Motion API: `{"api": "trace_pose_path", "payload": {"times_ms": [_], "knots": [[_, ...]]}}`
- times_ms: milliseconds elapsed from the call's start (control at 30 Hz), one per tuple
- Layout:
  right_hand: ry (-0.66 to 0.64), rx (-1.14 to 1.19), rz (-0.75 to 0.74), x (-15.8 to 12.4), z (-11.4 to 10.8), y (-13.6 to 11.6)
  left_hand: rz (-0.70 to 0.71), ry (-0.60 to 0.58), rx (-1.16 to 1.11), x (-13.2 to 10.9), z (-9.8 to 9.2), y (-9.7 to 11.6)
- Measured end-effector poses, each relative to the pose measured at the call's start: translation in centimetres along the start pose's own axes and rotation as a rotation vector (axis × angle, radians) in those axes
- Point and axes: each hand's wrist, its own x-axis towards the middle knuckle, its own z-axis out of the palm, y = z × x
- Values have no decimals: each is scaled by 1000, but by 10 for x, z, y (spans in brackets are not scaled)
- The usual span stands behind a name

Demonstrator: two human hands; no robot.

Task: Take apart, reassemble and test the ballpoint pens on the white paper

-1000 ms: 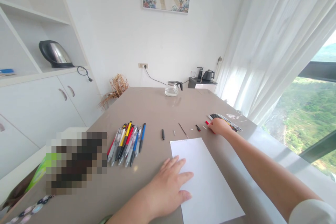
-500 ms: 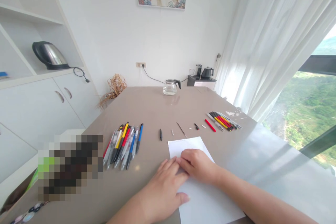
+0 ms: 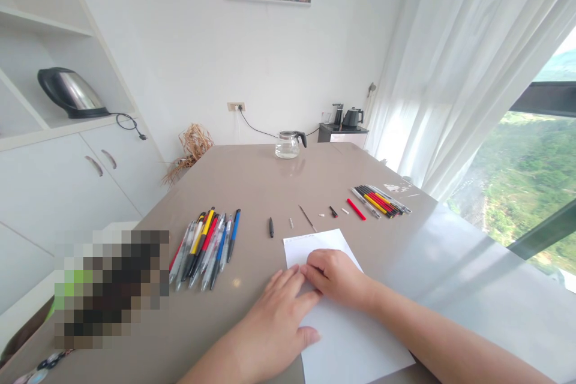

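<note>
A white sheet of paper (image 3: 355, 342) lies on the grey-brown table (image 3: 252, 180) in front of me. My left hand (image 3: 274, 327) rests flat on the paper's left edge, fingers stretched out. My right hand (image 3: 335, 276) lies on the paper's upper part with fingers curled down, its fingertips meeting those of the left hand. Nothing shows in either hand. Beyond the paper lie small pen parts: a black piece (image 3: 270, 227), a thin refill (image 3: 307, 217), a short black-and-red piece (image 3: 333, 211) and a red barrel (image 3: 356, 209).
A row of several assembled pens (image 3: 204, 245) lies left of the paper. A second bundle of pens (image 3: 381, 200) lies at the far right. A glass carafe (image 3: 288, 144) stands at the table's far end. A blurred patch covers the near left corner.
My right hand left the red barrel by the far bundle, drew back across the table and settled on the paper beside my left hand. The view shifted slightly.
</note>
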Motion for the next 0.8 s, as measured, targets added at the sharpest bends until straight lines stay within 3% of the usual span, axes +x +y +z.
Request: {"api": "trace_pose_path", "payload": {"times_ms": [700, 800], "knots": [[-16, 47, -24, 1, -1, 0, 21, 7, 0, -2, 4, -4], [146, 25, 61, 5, -19, 20, -1, -20, -26, -2, 5, -6]]}}
